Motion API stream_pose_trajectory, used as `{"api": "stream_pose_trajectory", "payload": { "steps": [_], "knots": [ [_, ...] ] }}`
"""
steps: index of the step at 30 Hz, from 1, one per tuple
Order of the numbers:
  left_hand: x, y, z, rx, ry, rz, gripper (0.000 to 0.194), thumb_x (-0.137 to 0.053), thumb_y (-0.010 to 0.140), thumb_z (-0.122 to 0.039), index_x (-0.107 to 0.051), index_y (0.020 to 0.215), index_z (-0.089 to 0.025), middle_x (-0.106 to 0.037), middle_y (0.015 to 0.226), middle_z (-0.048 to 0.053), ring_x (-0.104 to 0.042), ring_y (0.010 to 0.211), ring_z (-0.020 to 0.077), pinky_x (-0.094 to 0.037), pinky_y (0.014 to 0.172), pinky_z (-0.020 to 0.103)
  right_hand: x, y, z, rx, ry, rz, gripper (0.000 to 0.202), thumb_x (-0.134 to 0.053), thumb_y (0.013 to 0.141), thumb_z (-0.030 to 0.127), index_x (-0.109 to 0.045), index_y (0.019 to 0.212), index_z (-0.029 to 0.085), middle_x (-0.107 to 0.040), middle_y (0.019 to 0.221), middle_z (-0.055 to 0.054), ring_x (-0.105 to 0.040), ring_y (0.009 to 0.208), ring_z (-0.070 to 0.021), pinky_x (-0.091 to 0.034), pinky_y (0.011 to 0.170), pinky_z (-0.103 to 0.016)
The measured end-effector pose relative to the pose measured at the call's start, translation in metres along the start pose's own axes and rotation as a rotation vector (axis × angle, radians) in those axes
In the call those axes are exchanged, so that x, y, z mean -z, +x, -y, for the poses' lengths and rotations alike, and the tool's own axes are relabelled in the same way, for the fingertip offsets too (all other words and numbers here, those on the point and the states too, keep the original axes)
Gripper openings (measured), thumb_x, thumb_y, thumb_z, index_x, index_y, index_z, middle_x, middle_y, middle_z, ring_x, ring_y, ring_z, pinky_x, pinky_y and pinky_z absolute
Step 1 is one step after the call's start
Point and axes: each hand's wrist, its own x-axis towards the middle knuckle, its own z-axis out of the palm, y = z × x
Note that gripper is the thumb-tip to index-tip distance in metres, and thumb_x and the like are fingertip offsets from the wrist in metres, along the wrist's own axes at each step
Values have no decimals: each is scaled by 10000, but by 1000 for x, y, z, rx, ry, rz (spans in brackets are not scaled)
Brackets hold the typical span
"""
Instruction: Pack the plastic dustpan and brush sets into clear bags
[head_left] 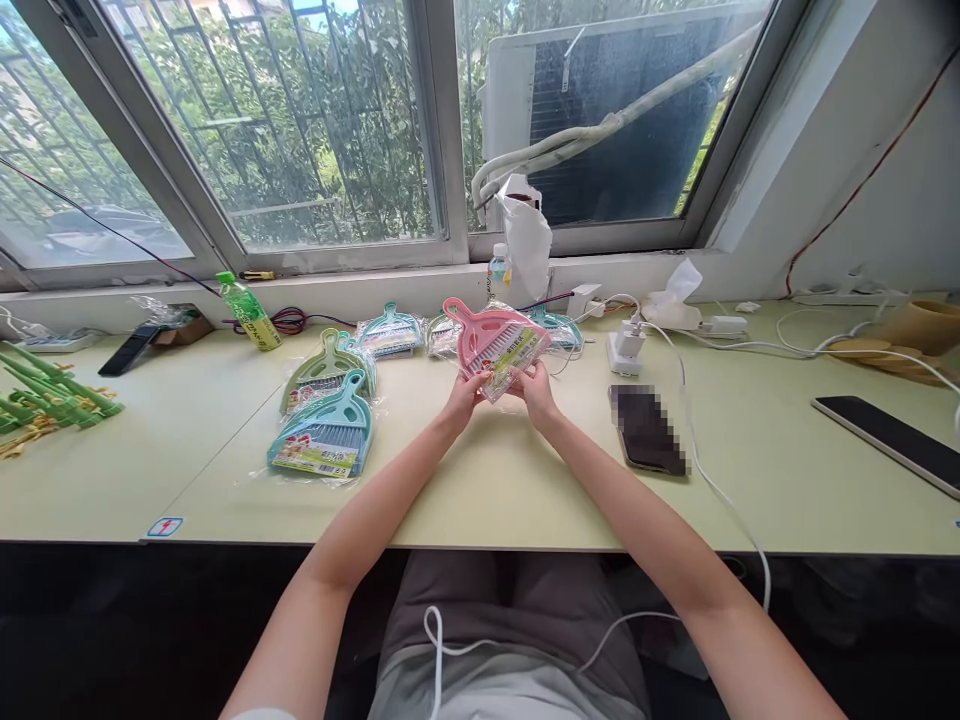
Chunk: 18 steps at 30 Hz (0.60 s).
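A pink dustpan and brush set [491, 335] in clear wrapping is held up a little above the table, its handle pointing away to the upper left. My left hand [466, 395] grips its lower left edge, and my right hand [534, 388] grips the lower right edge. A printed label covers the near part of the set. To the left, a blue wrapped dustpan set [322, 430] lies in front of a green wrapped set [319, 365]. More wrapped sets, one of them blue [390, 330], lie farther back, some partly hidden behind the pink one.
Right of my hands lie a phone [649, 430], a white charger [626, 348] with cables, and a tablet-like device [892, 440]. At the left are green stalks [56, 405] and a green-capped bottle [249, 312]. The table's front edge [510, 548] runs before my lap.
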Motion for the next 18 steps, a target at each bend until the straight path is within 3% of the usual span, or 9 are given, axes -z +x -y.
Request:
{"api": "stream_pose_trajectory", "payload": {
  "steps": [5, 8, 12, 14, 16, 18],
  "knots": [
    [1, 0, 3, -35, 78, -26, 447, -721, 679, -305, -608, 1097, -196, -688, 1081, 80, -635, 984, 259, -524, 818, 393, -3, -2, 3, -82, -22, -43, 335, -636, 755, 162, -422, 995, 258, -693, 948, -7, -710, 745, -159, -635, 759, -348],
    [4, 4, 4, -42, 143, -14, 474, -715, 676, -314, -593, 1117, -191, -684, 1077, 84, -639, 926, 248, -538, 777, 382, 3, 0, 10, -185, -84, 26, 314, -621, 767, 166, -462, 1026, 246, -706, 934, -17, -716, 722, -163, -631, 707, -325],
    [26, 14, -6, 41, 203, -19, 586, -717, 660, -285, -537, 1212, -200, -672, 1099, 85, -643, 819, 213, -559, 722, 375, 20, 6, 21, -214, -384, 124, 256, -554, 837, 212, -553, 1092, 198, -723, 967, -74, -722, 697, -177, -609, 702, -331],
    [42, 18, -13, 66, 207, -22, 674, -722, 646, -248, -495, 1281, -225, -664, 1141, 79, -655, 826, 213, -574, 719, 377, 32, 11, 24, -55, -649, 20, 281, -488, 853, 152, -591, 1113, 172, -714, 1046, -106, -721, 737, -185, -594, 768, -361],
    [60, 21, -19, 63, 193, -25, 722, -722, 648, -221, -471, 1324, -255, -665, 1160, 68, -669, 879, 226, -587, 746, 380, 42, 15, 23, 221, -942, -94, 417, -415, 833, 47, -608, 1177, 183, -659, 1218, -120, -711, 878, -209, -564, 856, -396],
    [74, 23, -22, 47, 156, -55, 714, -710, 669, -213, -469, 1339, -264, -673, 1150, 65, -675, 925, 235, -592, 779, 383, 50, 18, 18, 472, -1185, -81, 607, -388, 782, -35, -576, 1288, 241, -515, 1432, -98, -664, 1053, -240, -535, 910, -414]
  ]
}}
